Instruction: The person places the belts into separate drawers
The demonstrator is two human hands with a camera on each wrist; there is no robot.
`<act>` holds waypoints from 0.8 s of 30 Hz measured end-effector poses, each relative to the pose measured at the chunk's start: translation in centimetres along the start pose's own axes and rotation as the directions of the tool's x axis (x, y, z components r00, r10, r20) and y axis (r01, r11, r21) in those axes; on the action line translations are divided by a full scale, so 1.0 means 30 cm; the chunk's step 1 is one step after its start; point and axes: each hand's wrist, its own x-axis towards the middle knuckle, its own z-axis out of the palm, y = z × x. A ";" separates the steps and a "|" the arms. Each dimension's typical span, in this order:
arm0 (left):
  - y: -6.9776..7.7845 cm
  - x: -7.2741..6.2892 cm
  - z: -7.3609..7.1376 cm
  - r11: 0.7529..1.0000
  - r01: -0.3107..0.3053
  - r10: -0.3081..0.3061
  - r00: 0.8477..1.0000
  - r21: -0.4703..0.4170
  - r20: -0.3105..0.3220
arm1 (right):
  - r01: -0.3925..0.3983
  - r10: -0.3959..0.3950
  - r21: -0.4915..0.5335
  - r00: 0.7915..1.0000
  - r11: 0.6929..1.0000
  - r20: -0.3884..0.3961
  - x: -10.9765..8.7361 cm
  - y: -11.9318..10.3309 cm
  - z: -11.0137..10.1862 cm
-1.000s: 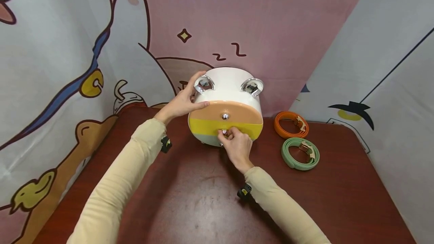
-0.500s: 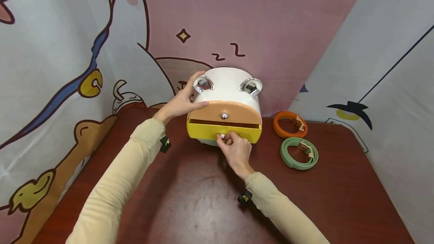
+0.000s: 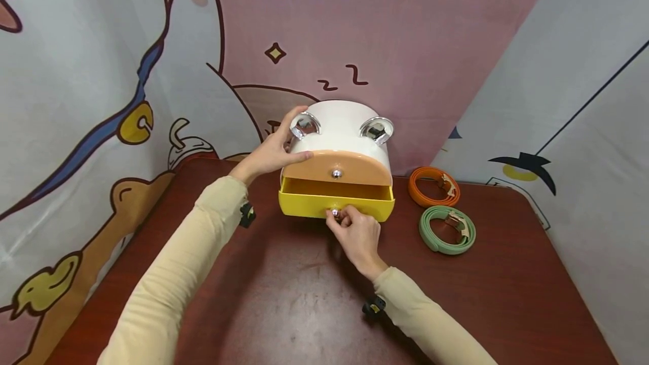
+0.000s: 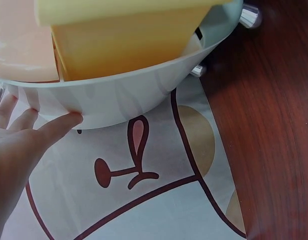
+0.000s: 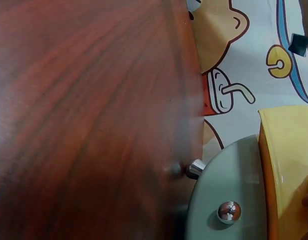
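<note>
Pinching the small chrome knob (image 3: 334,213) of the yellow drawer (image 3: 337,200), the right hand (image 3: 359,235) has its thumb and fingertips closed on it, and the drawer stands partly out of the white cabinet (image 3: 338,128) at the far middle of the red-brown table (image 3: 284,297). The left hand (image 3: 271,154) lies against the cabinet's left side with fingers straight and spread, thumb along the edge of the peach drawer (image 3: 337,167) above, bracing the body; in the left wrist view one fingertip (image 4: 68,120) touches the white shell. The step in hand appears to be drawing the middle drawer open. Any further pull would call for a straight, level draw toward the person while the left hand keeps the cabinet from sliding on its chrome feet (image 5: 195,168). To the right lie a coiled orange belt (image 3: 435,186) and a coiled green belt (image 3: 448,229), near each other and apart from the cabinet. The drawer's interior is only partly visible, so its contents cannot be judged; the grey bottom drawer (image 5: 229,200) is hidden from the head view; the right wrist view cuts off the pinching fingers.
</note>
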 end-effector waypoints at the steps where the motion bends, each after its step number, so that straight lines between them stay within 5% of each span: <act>1: 0.001 0.000 0.000 1.000 0.002 -0.002 1.000 0.000 0.001 | 0.008 -0.008 -0.001 1.000 1.000 0.002 -0.005 -0.001 -0.003; 24: 0.009 -0.001 -0.001 1.000 0.024 -0.024 1.000 0.002 0.007 | 0.163 -0.163 -0.014 0.987 0.986 -0.010 -0.077 -0.048 -0.055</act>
